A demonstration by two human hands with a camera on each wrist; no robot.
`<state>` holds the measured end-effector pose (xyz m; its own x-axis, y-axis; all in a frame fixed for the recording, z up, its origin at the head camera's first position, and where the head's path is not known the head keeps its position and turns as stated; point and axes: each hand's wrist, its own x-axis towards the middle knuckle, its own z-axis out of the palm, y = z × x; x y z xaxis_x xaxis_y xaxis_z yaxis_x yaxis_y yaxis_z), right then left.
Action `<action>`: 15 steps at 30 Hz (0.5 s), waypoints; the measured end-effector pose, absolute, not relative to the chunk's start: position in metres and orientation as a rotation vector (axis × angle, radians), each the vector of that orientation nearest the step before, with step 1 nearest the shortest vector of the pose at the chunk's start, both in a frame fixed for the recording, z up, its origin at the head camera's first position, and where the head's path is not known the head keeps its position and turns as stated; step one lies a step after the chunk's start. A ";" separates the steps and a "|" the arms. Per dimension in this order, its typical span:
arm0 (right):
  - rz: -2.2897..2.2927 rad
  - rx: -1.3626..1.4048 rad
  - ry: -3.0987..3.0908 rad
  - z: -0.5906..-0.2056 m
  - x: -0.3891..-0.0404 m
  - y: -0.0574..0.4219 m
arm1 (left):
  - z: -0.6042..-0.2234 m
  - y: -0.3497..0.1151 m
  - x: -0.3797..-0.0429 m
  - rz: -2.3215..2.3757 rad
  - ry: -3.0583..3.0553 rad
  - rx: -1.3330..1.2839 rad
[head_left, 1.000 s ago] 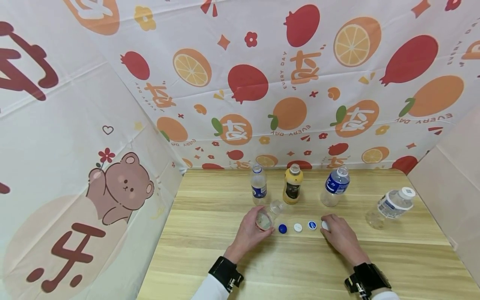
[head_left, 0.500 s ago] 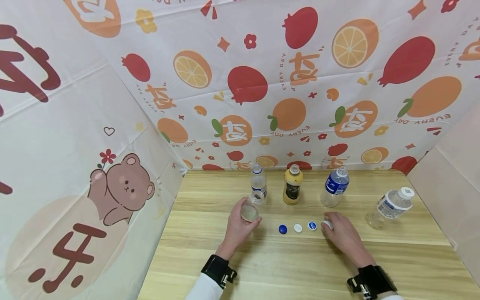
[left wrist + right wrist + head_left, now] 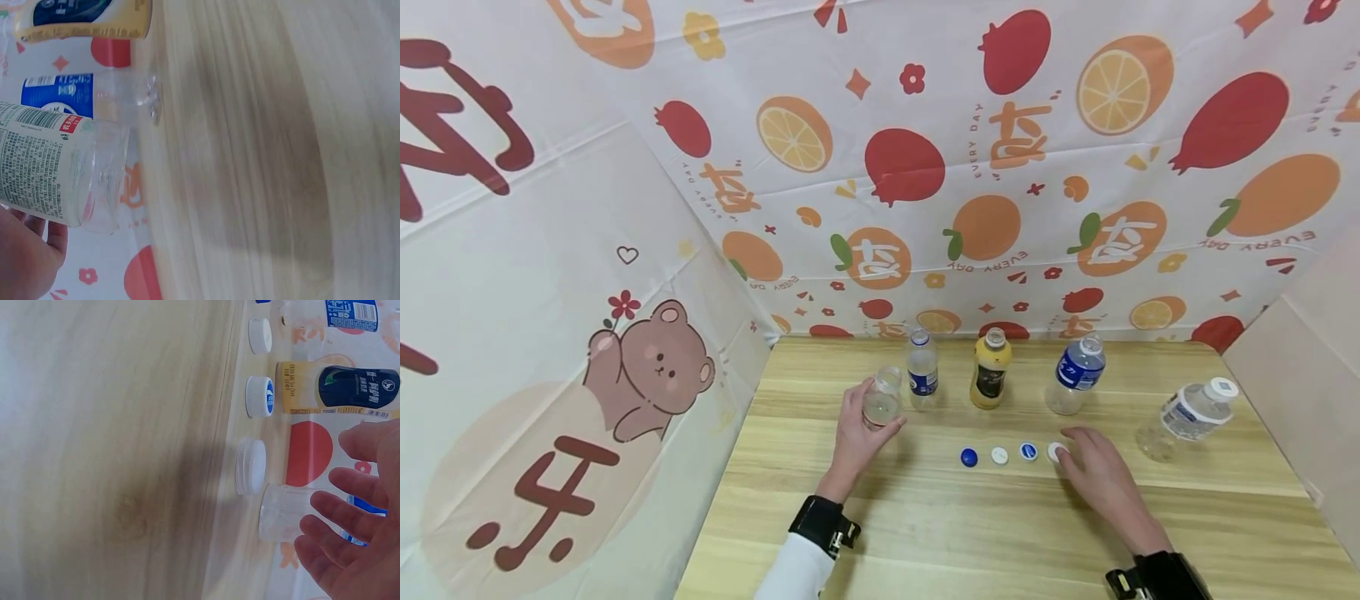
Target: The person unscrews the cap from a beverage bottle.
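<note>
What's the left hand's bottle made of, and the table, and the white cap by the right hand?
The bottle in the left hand looks like clear, shiny plastic: its unlabelled end is see-through. The white cap by the right hand seems dull plastic, with fine side ridges. The table looks like smooth, pale wood with streaky grain, maybe just a printed pattern.

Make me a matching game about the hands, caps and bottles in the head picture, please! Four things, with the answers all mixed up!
Things:
1. Left hand
2. Right hand
3. Leftmost cap in the row
4. Rightmost bottle

Answers:
A. topped with a white lid
B. gripping a clear bottle
C. open, holding nothing
D. dark blue all over its top

Right pairs: 1-B, 2-C, 3-D, 4-A
</note>
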<state>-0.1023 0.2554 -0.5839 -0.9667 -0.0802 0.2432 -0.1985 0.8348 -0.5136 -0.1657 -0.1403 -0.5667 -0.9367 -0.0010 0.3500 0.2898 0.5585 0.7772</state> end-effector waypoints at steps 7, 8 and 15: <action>0.849 0.169 -2.809 -0.586 -0.096 0.257 | -0.562 -0.147 -0.178 -1.293 -2.461 -0.187; 0.848 0.165 -2.809 -0.586 -0.096 0.257 | -0.560 -0.147 -0.181 -1.315 -2.454 -0.169; 0.861 0.150 -2.801 -0.585 -0.095 0.260 | -0.560 -0.147 -0.196 -1.451 -2.432 -0.001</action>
<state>-0.0948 0.2595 -0.5847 -0.9733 -0.0362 0.2266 -0.1573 0.8244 -0.5438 -0.1961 -0.1467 -0.5597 -0.9523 -0.1557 0.2624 0.1569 0.4874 0.8589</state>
